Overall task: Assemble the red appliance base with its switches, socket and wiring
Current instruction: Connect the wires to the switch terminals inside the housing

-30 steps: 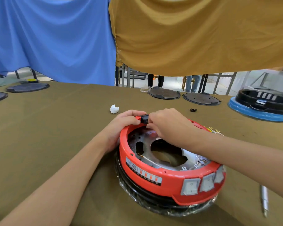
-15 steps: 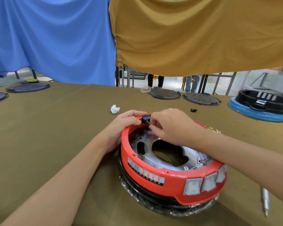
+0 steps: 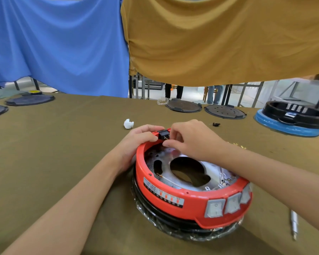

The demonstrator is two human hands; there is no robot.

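Observation:
The red appliance base (image 3: 173,203) lies on the table in front of me, on a black ring wrapped in plastic film. Three white rocker switches (image 3: 228,206) sit in its near right rim. A black socket (image 3: 163,134) sits in a notch at the far rim. My left hand (image 3: 136,142) holds the rim from outside, its fingers against the socket's left side. My right hand (image 3: 190,139) pinches something small at the socket's inner side; what it pinches is hidden. Thin wires (image 3: 224,179) lie inside the base by the switches.
A screwdriver (image 3: 294,224) lies at the right edge. A white scrap (image 3: 128,123) and a small black part (image 3: 216,124) lie beyond the base. Black round covers (image 3: 183,106) and a black-and-blue base (image 3: 291,118) stand at the back. Blue and ochre cloths hang behind.
My right hand's fingers have shifted slightly at the socket, with the thumb lower on the rim. The left hand and the base have stayed in place.

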